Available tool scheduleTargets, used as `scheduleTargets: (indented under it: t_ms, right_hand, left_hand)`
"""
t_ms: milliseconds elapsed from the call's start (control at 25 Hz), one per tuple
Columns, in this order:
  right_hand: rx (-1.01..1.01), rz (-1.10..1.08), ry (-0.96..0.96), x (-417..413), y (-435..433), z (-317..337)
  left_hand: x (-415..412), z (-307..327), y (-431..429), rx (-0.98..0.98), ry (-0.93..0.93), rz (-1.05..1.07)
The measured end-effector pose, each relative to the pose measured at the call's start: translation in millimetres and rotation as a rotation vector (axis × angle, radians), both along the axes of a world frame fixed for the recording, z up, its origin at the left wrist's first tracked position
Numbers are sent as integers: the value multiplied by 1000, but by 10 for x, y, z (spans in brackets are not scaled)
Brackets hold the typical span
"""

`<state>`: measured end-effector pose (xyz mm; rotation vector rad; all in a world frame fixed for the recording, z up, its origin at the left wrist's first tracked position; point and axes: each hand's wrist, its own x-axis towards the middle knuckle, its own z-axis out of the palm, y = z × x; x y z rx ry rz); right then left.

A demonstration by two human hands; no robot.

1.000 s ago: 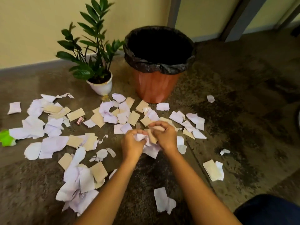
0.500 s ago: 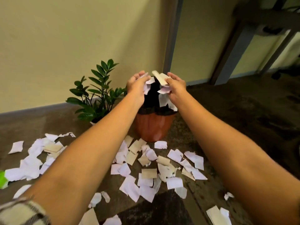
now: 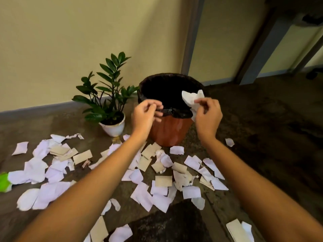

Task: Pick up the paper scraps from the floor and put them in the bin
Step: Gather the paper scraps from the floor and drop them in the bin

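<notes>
The right hand point(image 3: 208, 116) pinches a crumpled white paper scrap point(image 3: 191, 100) between thumb and fingertips, the remaining fingers curled loosely beneath, and holds it at the near right edge of the bin's mouth so that part of the scrap hangs over the rim and part shows against the dark interior. The wrist is bent slightly inward and the forearm runs up from the lower right corner, fully extended. The left hand point(image 3: 144, 116) is at the near left edge of the rim, fingers gathered together with the tips close to the thumb as in a pinch; whether anything small sits between them cannot be made out, and no paper shows in it. Its forearm stretches up from the lower left, roughly mirroring the other. Both hands hover at the front of the orange bin point(image 3: 167, 130), which is lined with a black bag point(image 3: 174, 113) folded over its top and stands on the mottled concrete floor point(image 3: 262, 137) near the yellow wall point(image 3: 70, 41). Just left of the bin a leafy green plant point(image 3: 106, 91) grows in a white pot point(image 3: 113, 127). Many paper scraps point(image 3: 157, 187), white, pale lilac and tan, lie scattered on the floor in front of the bin and off to the left, some overlapping, with a few isolated pieces to the right. A bright green object point(image 3: 4, 182) is cut off by the left edge.
</notes>
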<state>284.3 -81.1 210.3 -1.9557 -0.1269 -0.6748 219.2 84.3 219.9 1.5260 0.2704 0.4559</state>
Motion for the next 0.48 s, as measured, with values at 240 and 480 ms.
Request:
scheduleTargets:
  t_ms: [240,480]
  right_hand:
    - [-49,51,84,-365,-185,-817]
    - [-281,191,53,-134,-2,-557]
  left_hand:
    - [-877,-1265,-91,-25,335,138]
    - [-959,-1430,-104,-29,441,91]
